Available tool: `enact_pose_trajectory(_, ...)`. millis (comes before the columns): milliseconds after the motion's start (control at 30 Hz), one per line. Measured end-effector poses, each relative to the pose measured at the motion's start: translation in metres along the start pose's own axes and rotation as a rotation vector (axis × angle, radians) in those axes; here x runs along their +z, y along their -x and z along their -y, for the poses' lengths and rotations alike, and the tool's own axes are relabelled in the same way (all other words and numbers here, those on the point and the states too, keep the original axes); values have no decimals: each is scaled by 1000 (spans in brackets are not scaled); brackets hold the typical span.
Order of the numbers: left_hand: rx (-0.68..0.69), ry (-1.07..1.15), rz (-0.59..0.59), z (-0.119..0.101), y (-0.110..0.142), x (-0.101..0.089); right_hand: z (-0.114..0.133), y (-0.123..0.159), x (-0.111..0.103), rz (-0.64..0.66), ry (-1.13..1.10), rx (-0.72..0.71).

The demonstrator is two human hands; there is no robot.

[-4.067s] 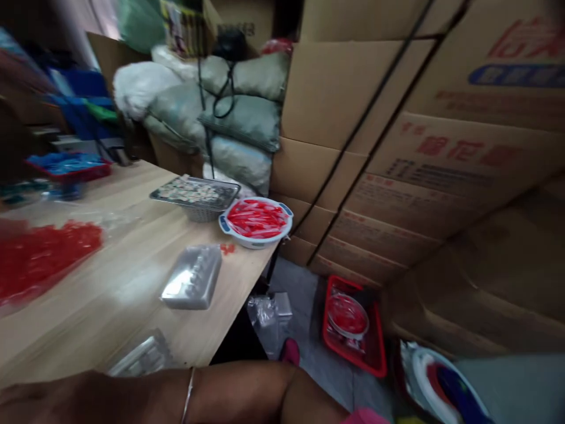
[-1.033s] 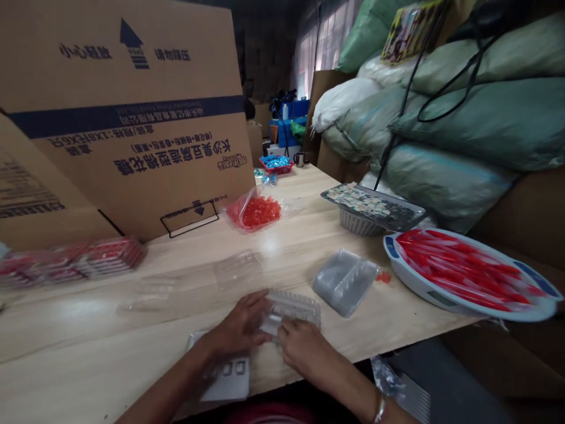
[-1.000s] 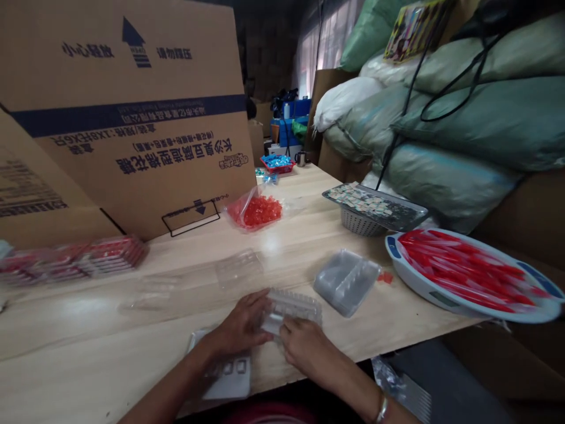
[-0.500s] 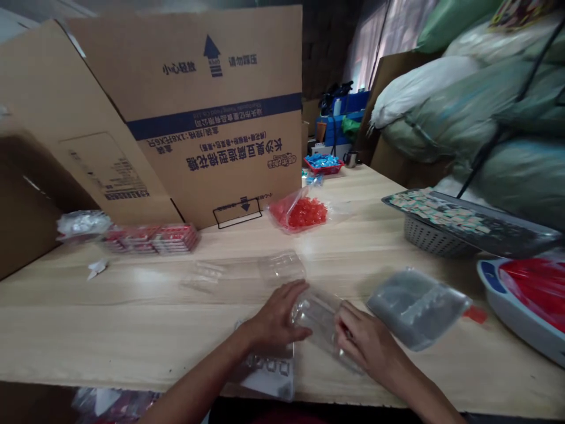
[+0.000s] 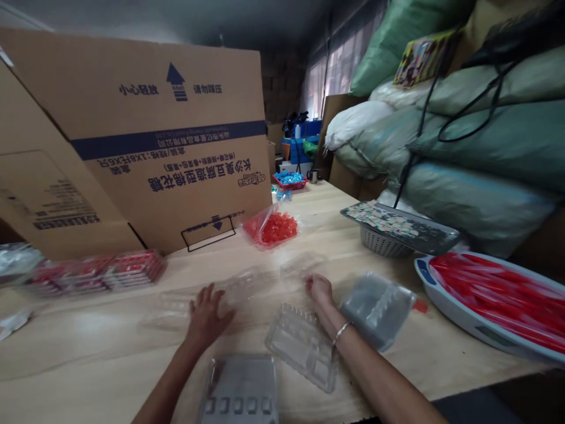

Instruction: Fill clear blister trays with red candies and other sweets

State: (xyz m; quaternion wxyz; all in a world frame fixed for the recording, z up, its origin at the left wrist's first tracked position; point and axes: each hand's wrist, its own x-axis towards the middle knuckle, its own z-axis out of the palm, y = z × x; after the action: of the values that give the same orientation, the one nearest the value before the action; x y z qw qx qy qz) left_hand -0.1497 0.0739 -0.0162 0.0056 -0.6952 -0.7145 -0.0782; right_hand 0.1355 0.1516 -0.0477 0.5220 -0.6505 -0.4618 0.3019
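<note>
My left hand (image 5: 206, 315) is over the table with its fingers spread, between two clear plastic trays, one on the left (image 5: 170, 309) and one on the right (image 5: 249, 284). Whether it touches either is hard to tell. My right hand (image 5: 320, 288) has its fingers closed at the near edge of a blurred clear tray (image 5: 302, 265). A ridged clear tray (image 5: 304, 344) lies flat between my forearms. Nearer me is a stack of clear trays (image 5: 241, 383) with square bumps. Beside my right wrist sits another stack of clear trays (image 5: 377, 306).
A large cardboard box (image 5: 176, 147) stands at the back left, with red packs (image 5: 132, 268) before it. A bag of red pieces (image 5: 276, 228) lies mid-table. On the right are a grey basket (image 5: 384, 242) under a tray of packets and a basin (image 5: 463, 306) of red packets.
The view has swung right. My hands have moved apart and farther forward. The tray between them now lies on the table, and my right hand has reached another tray.
</note>
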Motion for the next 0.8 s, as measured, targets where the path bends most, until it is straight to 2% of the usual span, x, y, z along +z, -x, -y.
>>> enact_pose_trajectory(67,-76,-13,-12,41,7,0,-9,5,-6,119,97,-13)
enact_pose_trajectory(133,-33,19,19,76,12,2,-12,10,-20,233,217,-70)
enact_pose_trajectory(200,-16,22,-13,95,14,5,-9,8,-31,310,345,-159)
enact_pose_trajectory(233,-20,19,-42,96,13,7,-6,4,-33,337,409,-205)
enact_pose_trajectory(333,-58,17,-95,72,5,14,6,-10,-22,436,585,-309)
enact_pose_trajectory(467,-132,15,7,23,-12,17,22,-13,14,600,732,-401)
enact_pose_trajectory(533,-151,11,53,13,-18,15,31,-3,20,640,755,-449)
enact_pose_trajectory(600,-156,3,47,14,-19,11,39,16,11,635,760,-489)
enact_pose_trajectory(700,-92,13,-66,24,-7,8,41,54,-23,656,737,-535)
enact_pose_trajectory(767,103,122,-86,20,10,10,36,80,-46,790,679,-535)
enact_pose_trajectory(800,244,206,-53,13,19,12,32,91,-55,832,655,-532)
